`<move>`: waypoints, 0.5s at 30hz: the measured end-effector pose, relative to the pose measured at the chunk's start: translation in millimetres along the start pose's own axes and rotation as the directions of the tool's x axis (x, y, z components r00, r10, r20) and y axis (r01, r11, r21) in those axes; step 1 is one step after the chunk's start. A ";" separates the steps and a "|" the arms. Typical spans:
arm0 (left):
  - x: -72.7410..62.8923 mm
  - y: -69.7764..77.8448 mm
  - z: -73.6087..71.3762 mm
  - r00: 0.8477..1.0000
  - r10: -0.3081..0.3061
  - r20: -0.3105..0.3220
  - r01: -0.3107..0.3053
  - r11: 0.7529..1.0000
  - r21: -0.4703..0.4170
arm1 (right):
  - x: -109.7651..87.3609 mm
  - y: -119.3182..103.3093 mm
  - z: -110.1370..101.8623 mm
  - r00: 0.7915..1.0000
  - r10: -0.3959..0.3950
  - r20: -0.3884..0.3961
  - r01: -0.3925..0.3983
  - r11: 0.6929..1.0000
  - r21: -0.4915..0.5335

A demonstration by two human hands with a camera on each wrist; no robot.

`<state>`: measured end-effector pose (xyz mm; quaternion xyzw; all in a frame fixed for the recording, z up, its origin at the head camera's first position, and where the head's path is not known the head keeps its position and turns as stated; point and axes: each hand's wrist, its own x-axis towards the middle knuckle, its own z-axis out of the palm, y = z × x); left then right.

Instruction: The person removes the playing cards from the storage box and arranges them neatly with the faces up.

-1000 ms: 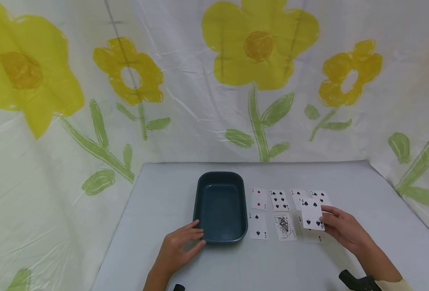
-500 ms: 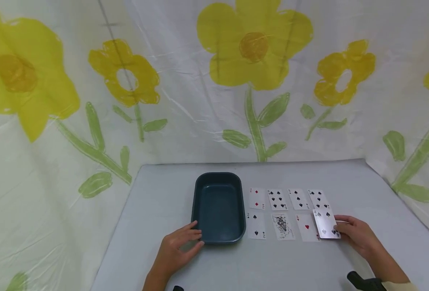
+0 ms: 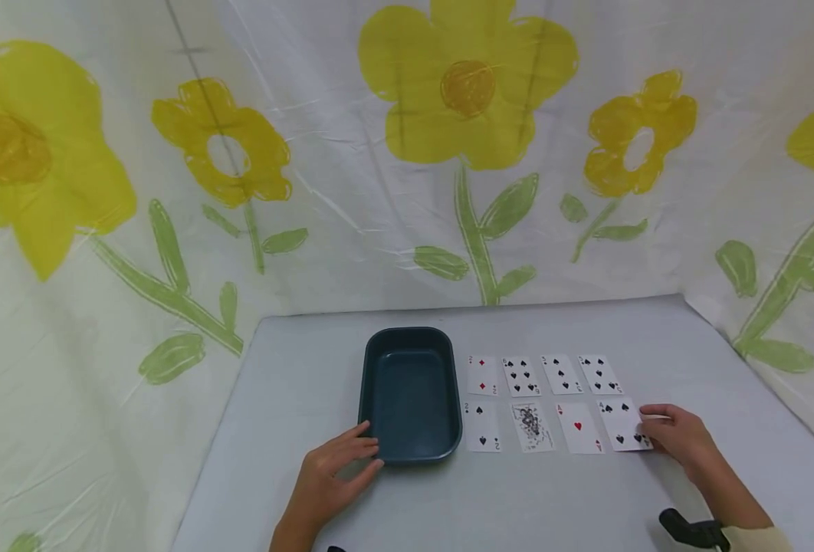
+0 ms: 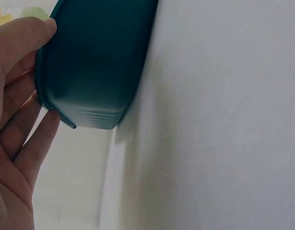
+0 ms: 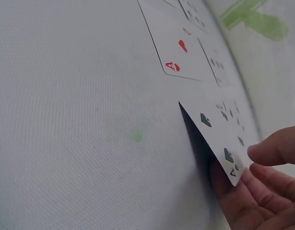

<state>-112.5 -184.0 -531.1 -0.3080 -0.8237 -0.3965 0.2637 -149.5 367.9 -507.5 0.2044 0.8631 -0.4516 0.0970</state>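
Observation:
My right hand holds the four of spades by its right edge, thumb above and fingers beneath. In the right wrist view the card's near end is raised and it slopes down toward the table. Left of it lies the ace of hearts, followed by a joker and the two of spades. A back row has the two of diamonds, six of spades, three of spades and five of spades. My left hand rests relaxed on the teal tray, at its near left corner.
A white cloth covers the table. Behind it hangs a white curtain printed with yellow flowers, which also reaches down both sides. The tray stands immediately left of the card rows.
My right hand has carried the four of spades right and down, from over the ace and five to the right end of the front row. The left hand stays at the tray.

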 end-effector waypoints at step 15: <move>2.2 -2.8 -6.6 0.999 0.042 0.016 -0.042 0.998 0.038 | -14.1 -15.0 6.0 0.990 -0.116 -0.085 0.100 0.980 -0.173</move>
